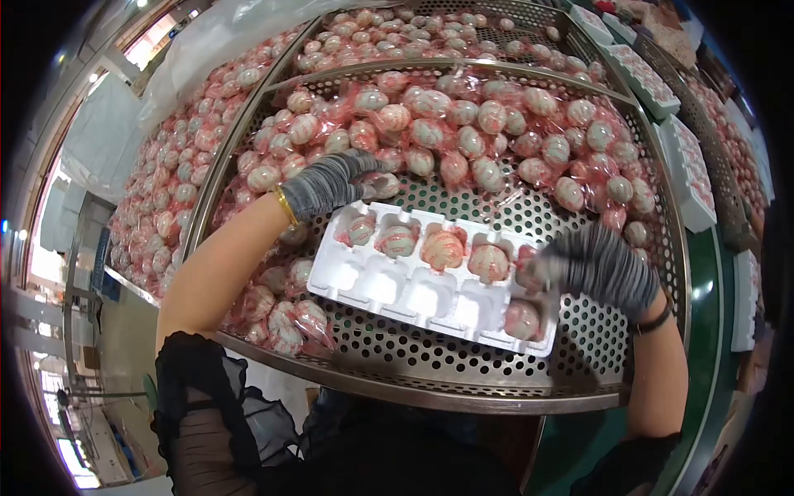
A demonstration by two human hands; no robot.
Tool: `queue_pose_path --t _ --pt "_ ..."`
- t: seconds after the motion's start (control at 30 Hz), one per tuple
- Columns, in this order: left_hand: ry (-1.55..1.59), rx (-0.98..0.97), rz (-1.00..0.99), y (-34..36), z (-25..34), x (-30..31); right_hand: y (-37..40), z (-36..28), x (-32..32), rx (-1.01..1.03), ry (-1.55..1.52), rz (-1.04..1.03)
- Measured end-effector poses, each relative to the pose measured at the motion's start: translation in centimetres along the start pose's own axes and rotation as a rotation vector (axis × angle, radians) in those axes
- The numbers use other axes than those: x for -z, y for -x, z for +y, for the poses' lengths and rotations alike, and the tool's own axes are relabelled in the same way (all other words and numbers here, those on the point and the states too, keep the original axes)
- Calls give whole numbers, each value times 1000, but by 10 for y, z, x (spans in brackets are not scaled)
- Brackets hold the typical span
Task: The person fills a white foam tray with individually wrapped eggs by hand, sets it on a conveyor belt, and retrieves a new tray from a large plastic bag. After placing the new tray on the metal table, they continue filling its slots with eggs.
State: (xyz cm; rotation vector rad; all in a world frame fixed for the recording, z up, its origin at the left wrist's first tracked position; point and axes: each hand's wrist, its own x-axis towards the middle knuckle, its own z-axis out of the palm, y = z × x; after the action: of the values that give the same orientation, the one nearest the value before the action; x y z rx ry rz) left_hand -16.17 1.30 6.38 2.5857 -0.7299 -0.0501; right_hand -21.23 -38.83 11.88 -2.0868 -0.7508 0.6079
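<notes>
Five wrapped eggs (444,250) sit in the white foam tray (389,289): four in the far row between the two hands, one in the near row just below the right hand (600,266). Right hand pinches a sixth egg (529,266) at the tray's end pocket. Left hand (331,183) is curled on a loose egg (385,185) just beyond the tray. Egg heap (496,124) lies past both hands on the perforated steel table (430,351).

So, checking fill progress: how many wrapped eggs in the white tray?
5: four eggs in the tray's far row, one at the near row's right end. The right hand may hide a sixth.
</notes>
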Motion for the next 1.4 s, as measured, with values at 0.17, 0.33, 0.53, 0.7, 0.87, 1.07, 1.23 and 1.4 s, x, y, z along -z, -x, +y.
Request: queue_pose_path --t 0.17,0.33,0.53,0.7,0.87,1.07,1.23,1.4 --pt "-443 -45 -319 -42 -4 -9 -16 29 5 77 -69 254" --pt "-607 61 -236 -50 -6 -22 -17 27 -5 68 -16 193" --pt "219 102 122 3 29 6 -15 26 -1 1 143 149" --pt "940 89 88 36 86 7 -22 32 -4 -38 68 149" --pt "1017 -149 92 38 148 -16 -20 31 -4 1 195 196" --pt "573 -53 -172 43 178 -30 -18 24 -3 -3 216 171" --pt "192 -82 -268 26 194 -23 -18 23 -4 -27 209 163" --pt "-162 -401 -184 3 189 -49 -17 22 -5 -17 248 177"
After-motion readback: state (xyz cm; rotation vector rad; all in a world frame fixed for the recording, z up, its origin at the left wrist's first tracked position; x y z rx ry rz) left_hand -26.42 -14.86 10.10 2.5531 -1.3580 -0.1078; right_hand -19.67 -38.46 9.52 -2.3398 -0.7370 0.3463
